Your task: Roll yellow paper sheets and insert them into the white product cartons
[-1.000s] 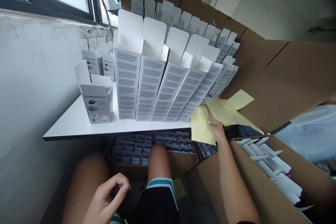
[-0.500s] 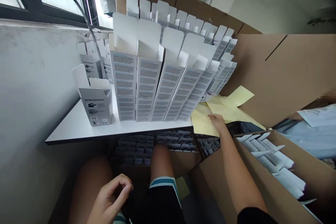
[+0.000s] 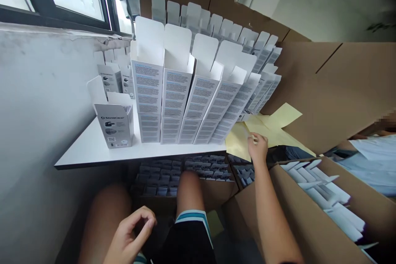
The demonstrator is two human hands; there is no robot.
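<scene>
My right hand [image 3: 258, 147] reaches out to the stack of yellow paper sheets [image 3: 272, 128] at the right end of the white table [image 3: 89, 148]; its fingers pinch the edge of one sheet. My left hand [image 3: 131, 235] hovers over my lap with fingers loosely curled and thumb near the forefinger, holding nothing I can see. Rows of tall white product boxes [image 3: 185, 95] with open top flaps stand on the table. A shorter open box [image 3: 114, 121] stands apart at the left.
A cardboard carton [image 3: 312, 222] at my right holds flat white box blanks [image 3: 324, 194]. Trays of small dark items [image 3: 182, 171] sit under the table. Large cardboard cartons [image 3: 340, 82] line the back. Another person's pale sleeve [image 3: 368, 161] shows at the far right.
My right hand has shifted slightly along the yellow sheets and closed its fingers on one sheet's edge. My left hand stays over my lap.
</scene>
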